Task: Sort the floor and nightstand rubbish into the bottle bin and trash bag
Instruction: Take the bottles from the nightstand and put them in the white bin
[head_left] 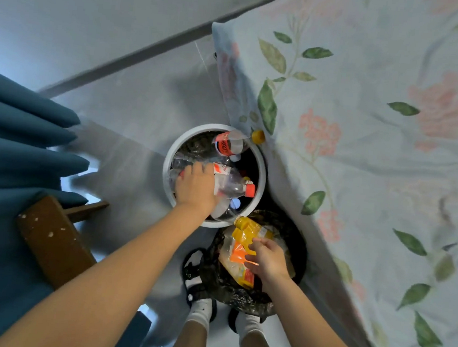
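Sorting at the bed's edge: our left hand [197, 185] grips a clear bottle [230, 186] inside the white bin [261, 176], keeping plastics together, while our right hand [266, 256] clutches orange wrappers [243, 247] over the black trash bag [238, 291].

arms [118, 263] bare, no sleeves | legs bare | white ankle socks [200, 310] | black strap sandals [194, 270]

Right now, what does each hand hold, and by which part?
Left hand grips a clear bottle by its body, over the bin. Right hand holds the orange bottle by its middle.
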### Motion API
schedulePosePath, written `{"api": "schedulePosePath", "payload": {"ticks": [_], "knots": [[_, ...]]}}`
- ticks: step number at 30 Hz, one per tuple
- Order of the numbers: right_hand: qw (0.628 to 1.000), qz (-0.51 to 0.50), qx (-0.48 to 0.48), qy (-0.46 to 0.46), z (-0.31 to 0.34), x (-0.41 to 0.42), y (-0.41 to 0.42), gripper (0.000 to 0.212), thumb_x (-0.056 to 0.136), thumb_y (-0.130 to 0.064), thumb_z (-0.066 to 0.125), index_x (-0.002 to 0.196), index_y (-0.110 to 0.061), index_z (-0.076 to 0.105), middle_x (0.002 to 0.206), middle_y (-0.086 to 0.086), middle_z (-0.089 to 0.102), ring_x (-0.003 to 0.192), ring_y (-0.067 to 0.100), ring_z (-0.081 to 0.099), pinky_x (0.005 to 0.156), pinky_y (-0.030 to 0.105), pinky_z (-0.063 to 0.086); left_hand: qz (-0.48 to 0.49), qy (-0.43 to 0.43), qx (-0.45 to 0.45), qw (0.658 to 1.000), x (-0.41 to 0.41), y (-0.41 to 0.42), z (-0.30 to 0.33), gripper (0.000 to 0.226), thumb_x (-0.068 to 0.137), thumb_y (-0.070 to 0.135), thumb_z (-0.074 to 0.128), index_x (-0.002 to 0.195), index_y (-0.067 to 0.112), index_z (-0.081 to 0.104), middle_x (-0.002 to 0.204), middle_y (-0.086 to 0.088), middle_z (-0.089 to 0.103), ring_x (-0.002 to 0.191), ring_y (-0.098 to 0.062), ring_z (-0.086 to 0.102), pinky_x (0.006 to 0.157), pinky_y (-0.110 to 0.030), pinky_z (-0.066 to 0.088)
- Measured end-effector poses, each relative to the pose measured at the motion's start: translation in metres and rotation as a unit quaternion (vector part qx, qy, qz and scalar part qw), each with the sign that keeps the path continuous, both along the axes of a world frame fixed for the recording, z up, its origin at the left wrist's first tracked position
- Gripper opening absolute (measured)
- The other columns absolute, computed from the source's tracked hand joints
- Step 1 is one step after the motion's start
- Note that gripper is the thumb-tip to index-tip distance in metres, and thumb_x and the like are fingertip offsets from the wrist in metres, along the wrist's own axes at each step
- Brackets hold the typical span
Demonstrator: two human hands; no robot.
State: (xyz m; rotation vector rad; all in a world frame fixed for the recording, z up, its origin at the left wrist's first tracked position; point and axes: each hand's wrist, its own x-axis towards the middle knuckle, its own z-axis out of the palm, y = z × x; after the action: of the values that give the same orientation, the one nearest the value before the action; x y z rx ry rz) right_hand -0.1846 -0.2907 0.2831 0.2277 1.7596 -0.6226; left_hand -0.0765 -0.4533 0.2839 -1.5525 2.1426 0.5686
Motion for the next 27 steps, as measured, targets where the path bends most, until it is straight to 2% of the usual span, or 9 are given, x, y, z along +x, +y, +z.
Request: {"api": "schedulePosePath", "payload": {"ticks": [2,5,7,9,12,17,20,23,27], "knots": [[0.999,0.027,-0.003,0.017,0.008,-0.005,0.013,0.014,0.094,-0.01,0.049,0.082,-0.016,0.055,0.088,0.007,0.059,0.069,0.021,0.058,0.06,0.032,0.051,0.005,0.024,0.005,1.0,-0.005,0.011,0.021,0.054,0.087,0.04,0.061,0.133,0.016,0.048,0.133,-0.009,0.048,0.123,-0.028,0.045,0.096,-0.038,0.041],[0.997,0.071,0.0,0.036,0.022,-0.013,0.04,0.013,0.091,-0.013,0.051,0.081,-0.019,0.057,0.088,0.008,0.064,0.072,0.022,0.062,0.068,0.037,0.056,-0.006,0.047,0.056,0.997,-0.014,0.032,0.052,0.032,0.093,0.033,0.05,0.119,0.018,0.061,0.118,-0.007,0.059,0.109,-0.028,0.057,0.082,-0.038,0.047],[0.993,0.11,-0.013,0.052,0.036,-0.02,0.064,0.008,0.088,-0.017,0.056,0.082,-0.021,0.058,0.083,0.006,0.067,0.069,0.018,0.062,0.065,0.034,0.053,-0.077,0.03,0.032,0.996,-0.023,0.052,0.075,0.026,0.094,0.032,0.046,0.103,0.017,0.064,0.102,-0.006,0.067,0.094,-0.029,0.064,0.07,-0.035,0.048],[0.985,0.146,-0.031,0.082,0.055,-0.03,0.093,0.005,0.087,-0.021,0.061,0.082,-0.022,0.06,0.079,-0.002,0.066,0.07,0.014,0.06,0.066,0.029,0.05,-0.173,-0.002,-0.027,0.985,-0.034,0.076,0.095,0.023,0.094,0.034,0.045,0.096,0.018,0.061,0.092,-0.003,0.067,0.085,-0.027,0.065,0.064,-0.03,0.038],[0.972,0.188,-0.046,0.131,0.091,-0.048,0.137,0.004,0.087,-0.017,0.057,0.088,-0.021,0.058,0.082,-0.003,0.066,0.076,0.012,0.06,0.064,0.021,0.044,-0.243,-0.012,-0.048,0.969,-0.056,0.116,0.121,0.029,0.092,0.04,0.045,0.099,0.02,0.063,0.092,-0.001,0.066,0.087,-0.023,0.063,0.066,-0.03,0.035],[0.938,0.253,-0.02,0.236,0.133,-0.079,0.212,0.018,0.085,-0.032,0.052,0.1,-0.023,0.056,0.1,-0.003,0.063,0.092,0.017,0.059,0.071,0.032,0.046,-0.351,0.0,-0.006,0.936,-0.113,0.182,0.157,0.03,0.095,0.041,0.04,0.109,0.024,0.06,0.104,0.0,0.063,0.096,-0.023,0.061,0.069,-0.032,0.034],[0.929,0.219,0.002,0.3,0.153,-0.089,0.265,0.029,0.085,-0.037,0.052,0.109,-0.021,0.057,0.106,0.0,0.063,0.098,0.02,0.058,0.069,0.03,0.043,-0.436,0.023,-0.007,0.9,-0.142,0.228,0.176,0.031,0.094,0.045,0.042,0.104,0.024,0.062,0.102,0.001,0.064,0.096,-0.023,0.06,0.07,-0.034,0.037],[0.927,0.173,0.023,0.333,0.167,-0.09,0.327,0.036,0.084,-0.044,0.054,0.112,-0.021,0.057,0.103,-0.002,0.064,0.096,0.019,0.059,0.068,0.03,0.046,-0.507,0.037,-0.003,0.861,-0.16,0.277,0.191,0.03,0.094,0.046,0.043,0.1,0.025,0.064,0.098,0.003,0.065,0.092,-0.021,0.061,0.069,-0.032,0.041],[0.919,0.131,0.059,0.367,0.171,-0.085,0.418,0.041,0.083,-0.051,0.054,0.112,-0.022,0.058,0.106,0.0,0.064,0.103,0.023,0.057,0.079,0.037,0.051,-0.573,0.049,-0.016,0.818,-0.175,0.352,0.202,0.029,0.09,0.046,0.046,0.094,0.026,0.067,0.094,0.004,0.068,0.09,-0.019,0.062,0.074,-0.031,0.049]]}}
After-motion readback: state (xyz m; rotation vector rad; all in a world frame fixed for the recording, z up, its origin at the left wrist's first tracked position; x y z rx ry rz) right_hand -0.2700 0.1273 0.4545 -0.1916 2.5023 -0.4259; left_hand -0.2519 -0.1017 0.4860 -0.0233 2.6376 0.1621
